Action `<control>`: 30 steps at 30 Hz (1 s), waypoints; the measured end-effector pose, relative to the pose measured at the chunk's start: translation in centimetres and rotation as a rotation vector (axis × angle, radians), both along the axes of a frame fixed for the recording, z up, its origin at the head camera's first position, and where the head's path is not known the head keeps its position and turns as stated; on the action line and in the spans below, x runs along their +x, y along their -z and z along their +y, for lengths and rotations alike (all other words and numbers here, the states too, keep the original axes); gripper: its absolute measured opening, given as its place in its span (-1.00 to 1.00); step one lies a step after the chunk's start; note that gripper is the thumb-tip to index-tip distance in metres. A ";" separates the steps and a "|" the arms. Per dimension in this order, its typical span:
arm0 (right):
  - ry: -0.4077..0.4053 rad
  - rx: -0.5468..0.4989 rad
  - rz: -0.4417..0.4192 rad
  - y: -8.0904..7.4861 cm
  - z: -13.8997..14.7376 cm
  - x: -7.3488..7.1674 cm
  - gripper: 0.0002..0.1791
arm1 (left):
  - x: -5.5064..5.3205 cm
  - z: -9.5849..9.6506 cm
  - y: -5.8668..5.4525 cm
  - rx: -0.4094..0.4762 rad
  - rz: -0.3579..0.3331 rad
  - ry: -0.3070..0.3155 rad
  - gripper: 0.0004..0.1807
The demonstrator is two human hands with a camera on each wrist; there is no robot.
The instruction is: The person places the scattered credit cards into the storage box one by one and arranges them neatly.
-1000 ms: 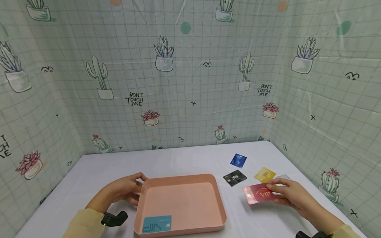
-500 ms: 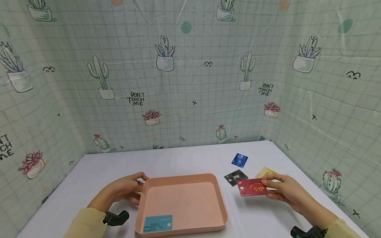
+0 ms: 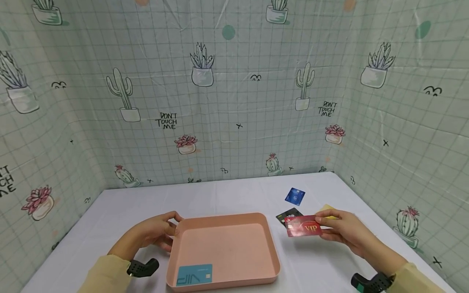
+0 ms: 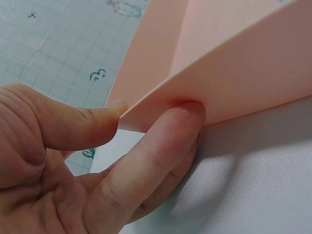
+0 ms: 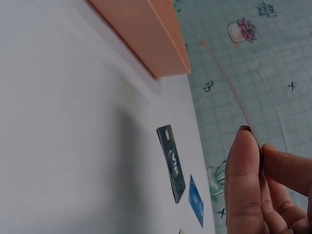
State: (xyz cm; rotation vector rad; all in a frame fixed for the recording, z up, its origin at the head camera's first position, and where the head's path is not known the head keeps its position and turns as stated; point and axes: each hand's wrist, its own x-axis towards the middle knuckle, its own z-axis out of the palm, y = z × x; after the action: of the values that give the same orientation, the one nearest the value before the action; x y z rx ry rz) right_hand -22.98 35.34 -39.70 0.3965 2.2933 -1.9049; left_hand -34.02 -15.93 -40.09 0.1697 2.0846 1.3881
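My right hand (image 3: 342, 230) pinches a red VIP card (image 3: 302, 226) between thumb and fingers, raised over the table to the right of the tray. In the right wrist view the card (image 5: 234, 92) appears nearly edge-on. My left hand (image 3: 155, 232) holds the far left corner of a shallow pink tray (image 3: 234, 248). In the left wrist view, one fingertip presses the tray's outer wall (image 4: 253, 73), with another digit at the corner edge. A teal VIP card (image 3: 194, 275) lies in the tray's near left corner. Behind the red card, a black VIP card (image 3: 287, 214) is partly hidden.
A blue card (image 3: 294, 196) lies farther back on the white table (image 3: 220, 199). A yellow card (image 3: 326, 207) is mostly hidden behind the right hand. Cactus-printed cloth (image 3: 238, 101) walls the table at the back and sides.
My right hand has carried the red card left and slightly away from me, so it now overlaps the black card in the head view. The left hand and tray have stayed put.
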 end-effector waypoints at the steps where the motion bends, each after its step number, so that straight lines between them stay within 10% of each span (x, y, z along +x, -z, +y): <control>1: -0.002 0.000 0.000 -0.1 -0.1 -0.1 -0.50 | 0.0 0.0 0.0 0.000 0.002 0.002 -0.61; 30: -0.038 -0.040 0.009 -0.2 -3.5 -1.4 -0.51 | 0.2 0.3 -0.2 -0.052 0.014 -0.030 -0.61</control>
State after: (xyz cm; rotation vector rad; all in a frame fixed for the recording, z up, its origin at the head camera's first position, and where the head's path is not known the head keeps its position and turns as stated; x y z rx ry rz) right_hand -24.42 31.80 -39.49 0.3389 2.2480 -1.9345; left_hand -33.84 -15.65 -39.88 0.1273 2.1405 1.3529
